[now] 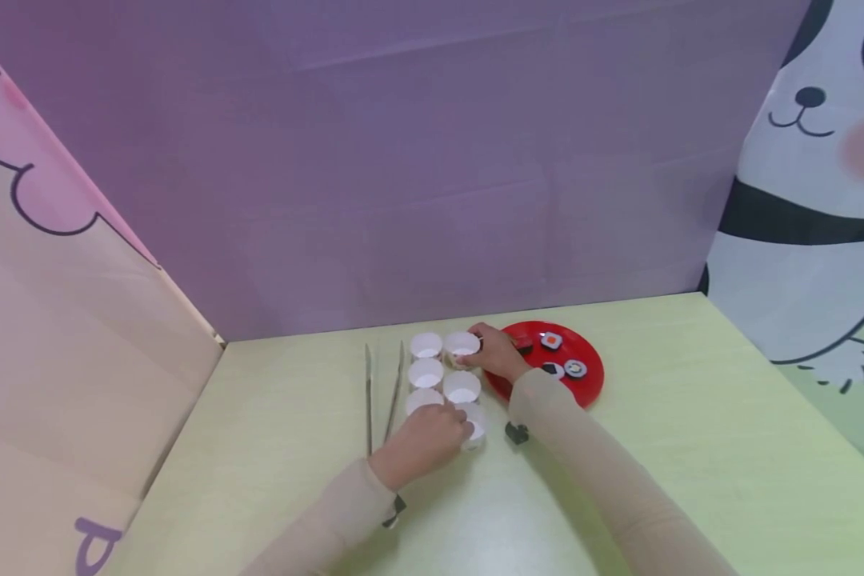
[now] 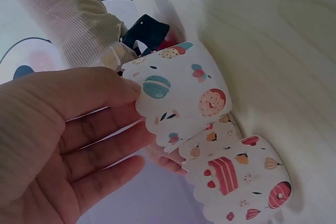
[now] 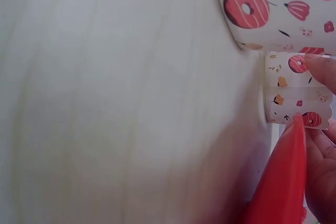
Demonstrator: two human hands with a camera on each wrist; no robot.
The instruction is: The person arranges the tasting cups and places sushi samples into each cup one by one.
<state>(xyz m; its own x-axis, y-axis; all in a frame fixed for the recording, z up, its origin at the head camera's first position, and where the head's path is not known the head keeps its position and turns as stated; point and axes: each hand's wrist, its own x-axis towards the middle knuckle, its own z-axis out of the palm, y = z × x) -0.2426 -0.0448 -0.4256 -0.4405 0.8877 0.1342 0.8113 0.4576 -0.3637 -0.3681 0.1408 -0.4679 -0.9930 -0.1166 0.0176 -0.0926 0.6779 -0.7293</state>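
Several white paper baking cups (image 1: 426, 374) with scalloped rims stand in two columns. My left hand (image 1: 423, 444) pinches the rim of the nearest right-column cup (image 2: 184, 90), thumb against its printed outside; the fingertips are partly hidden behind the rim. At the far end of the same column, my right hand (image 1: 500, 352) grips another cup (image 3: 294, 90), fingers and thumb on either side of its wall. Beside my right wrist lies a red plate (image 1: 592, 384) carrying small sushi-like pieces, including an orange-centred one (image 1: 550, 341) and a round one (image 1: 575, 368).
Long metal tongs (image 1: 368, 400) lie left of the cups, their near end hidden by my left hand and sleeve. A purple backdrop (image 1: 432, 200) rises behind the pale wooden table (image 1: 274, 448). Printed panels flank it, with a panda (image 1: 806, 280) on the right one.
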